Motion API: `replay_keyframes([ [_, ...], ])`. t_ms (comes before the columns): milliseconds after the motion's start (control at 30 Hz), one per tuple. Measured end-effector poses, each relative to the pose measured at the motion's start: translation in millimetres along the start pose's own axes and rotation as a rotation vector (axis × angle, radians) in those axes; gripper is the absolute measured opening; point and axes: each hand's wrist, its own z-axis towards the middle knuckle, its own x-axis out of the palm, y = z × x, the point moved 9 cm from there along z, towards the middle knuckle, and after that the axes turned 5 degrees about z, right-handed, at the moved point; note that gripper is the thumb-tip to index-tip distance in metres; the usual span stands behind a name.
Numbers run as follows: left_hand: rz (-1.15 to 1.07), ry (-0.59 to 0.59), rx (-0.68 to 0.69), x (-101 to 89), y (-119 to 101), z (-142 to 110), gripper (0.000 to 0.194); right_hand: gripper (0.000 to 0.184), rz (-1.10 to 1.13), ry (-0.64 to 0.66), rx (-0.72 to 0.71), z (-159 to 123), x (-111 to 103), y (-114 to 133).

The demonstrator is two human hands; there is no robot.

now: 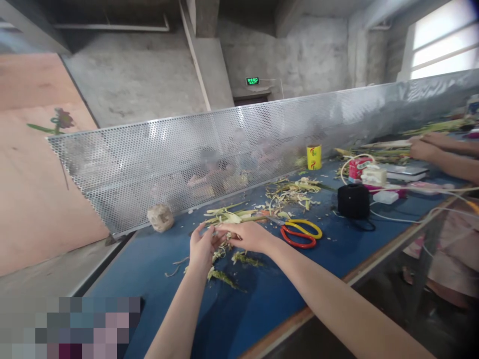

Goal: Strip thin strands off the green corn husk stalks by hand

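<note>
My left hand (201, 248) and my right hand (247, 235) meet over the blue table (157, 269), both pinched on a thin green-yellow plant strip (224, 238). Loose leaf scraps (224, 276) lie just below my hands. More pale leaf strips (228, 216) lie just beyond them. Scissors with red and yellow handles (299, 233) rest right of my right hand, apart from it.
A perforated metal screen (209, 149) runs along the table's far side. A beige twine ball (160, 218), a yellow cup (314, 157), a black box (353, 201), cables and chargers (385, 192) sit on the table. Another person's hands (430, 147) work at right.
</note>
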Motion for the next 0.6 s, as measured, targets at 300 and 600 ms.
replay_keyframes([
  [300, 0.129, 0.047, 0.018, 3.6, -0.5, -0.2, 0.044, 0.028, 0.042, 0.015, 0.100, 0.7, 1.8, -13.0],
  [600, 0.331, 0.086, 0.092, 5.0, -7.0, -0.6, 0.038, 0.018, 0.051, 0.150, 0.140, -0.8, 17.6, -22.6],
])
